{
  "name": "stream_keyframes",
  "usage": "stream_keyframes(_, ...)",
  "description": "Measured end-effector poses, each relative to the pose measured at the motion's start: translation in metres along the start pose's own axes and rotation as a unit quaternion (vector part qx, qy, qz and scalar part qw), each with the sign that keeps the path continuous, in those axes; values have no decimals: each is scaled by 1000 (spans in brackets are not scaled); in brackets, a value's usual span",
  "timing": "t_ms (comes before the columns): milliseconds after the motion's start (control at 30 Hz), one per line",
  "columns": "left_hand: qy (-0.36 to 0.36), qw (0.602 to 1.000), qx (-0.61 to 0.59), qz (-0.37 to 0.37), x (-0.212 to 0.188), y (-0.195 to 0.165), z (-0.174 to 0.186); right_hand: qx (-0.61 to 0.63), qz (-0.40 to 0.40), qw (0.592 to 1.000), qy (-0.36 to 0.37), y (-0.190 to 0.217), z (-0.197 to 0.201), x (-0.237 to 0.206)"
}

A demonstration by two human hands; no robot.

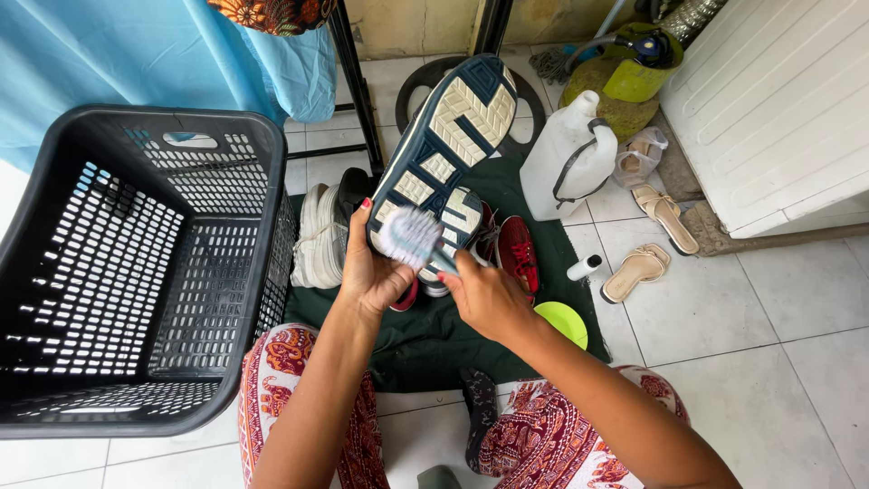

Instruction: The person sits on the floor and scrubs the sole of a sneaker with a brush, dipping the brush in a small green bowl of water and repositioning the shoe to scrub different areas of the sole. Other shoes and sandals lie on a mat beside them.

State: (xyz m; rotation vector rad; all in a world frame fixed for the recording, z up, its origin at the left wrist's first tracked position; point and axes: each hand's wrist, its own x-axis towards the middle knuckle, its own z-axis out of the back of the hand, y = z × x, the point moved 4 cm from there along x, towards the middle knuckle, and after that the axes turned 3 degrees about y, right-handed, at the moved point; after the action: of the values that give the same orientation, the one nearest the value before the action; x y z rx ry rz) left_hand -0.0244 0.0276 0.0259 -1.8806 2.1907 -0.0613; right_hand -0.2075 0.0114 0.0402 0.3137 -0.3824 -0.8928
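Two hands meet at one sports shoe (444, 136), which is held up with its sole toward the camera, above a dark green cloth (425, 340) spread on the tiled floor (769, 362). The sole is navy with cream tread blocks. The left hand (371, 272) is closed around the heel end from below, the thumb lying along the edge. The right hand (484, 294) is closed on the handle of a brush (412, 237), and the pale bristle head lies against the heel part of the sole.

I judge the shoe to be light and easy for one hand. The rubber sole looks firm, with a little bend in it, while the upper, hidden behind, is probably soft and would fold under the fingers. So the heel, where the shoe is stiff, seems the good place to hold it. If it is wet, the rubber may be slippery; I cannot tell from here.

Just behind the raised shoe lie a red shoe (519, 252) and a pair of white shoes (319, 237). A lime green dish (563, 321) sits at the cloth edge, near the right wrist. Further out stand a white jerrycan (568, 158), beige sandals (638, 272) and a small white bottle (585, 268). A black laundry basket (262, 181) stands at the left, under a blue curtain (136, 54).
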Motion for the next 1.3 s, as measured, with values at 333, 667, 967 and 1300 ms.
stream_keyframes(333,-18,996,82,13,-1,14,3,56,-101,978,-176,-81,75,37)
stream_keyframes(667,-113,993,-3,11,5,1,32,-2,-40,999,36,7,19,14)
stream_keyframes(967,-39,999,7,-8,-2,2,6,-10,118,992,-43,20,50,1)
stream_keyframes(1300,-6,995,97,13,-13,18,-10,-15,-60,977,-204,-94,95,38)
